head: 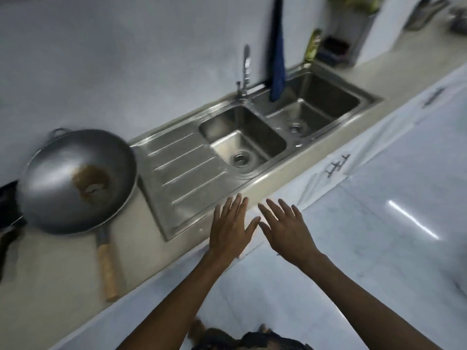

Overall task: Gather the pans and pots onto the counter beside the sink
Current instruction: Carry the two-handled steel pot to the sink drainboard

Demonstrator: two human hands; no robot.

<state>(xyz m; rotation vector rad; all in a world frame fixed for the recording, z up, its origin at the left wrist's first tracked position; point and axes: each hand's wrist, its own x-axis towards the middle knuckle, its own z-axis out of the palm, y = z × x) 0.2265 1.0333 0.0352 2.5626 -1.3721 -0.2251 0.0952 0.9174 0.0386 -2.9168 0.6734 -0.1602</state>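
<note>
A large grey metal wok (78, 180) with a wooden handle and brown residue inside sits on the counter (50, 269), left of the steel double sink (242, 145) and its ribbed drainboard. My left hand (231, 229) hovers flat with fingers spread over the drainboard's front corner and holds nothing. My right hand (285, 229) is beside it, also spread and empty, above the counter's front edge. Both hands are well to the right of the wok's handle.
A tap (245, 69) stands behind the sink and a blue cloth (277, 59) hangs over the right basin. A dark object (8, 205) lies at the left edge. Metal items (427, 13) sit on the far right counter. White cabinets and glossy floor lie to the right.
</note>
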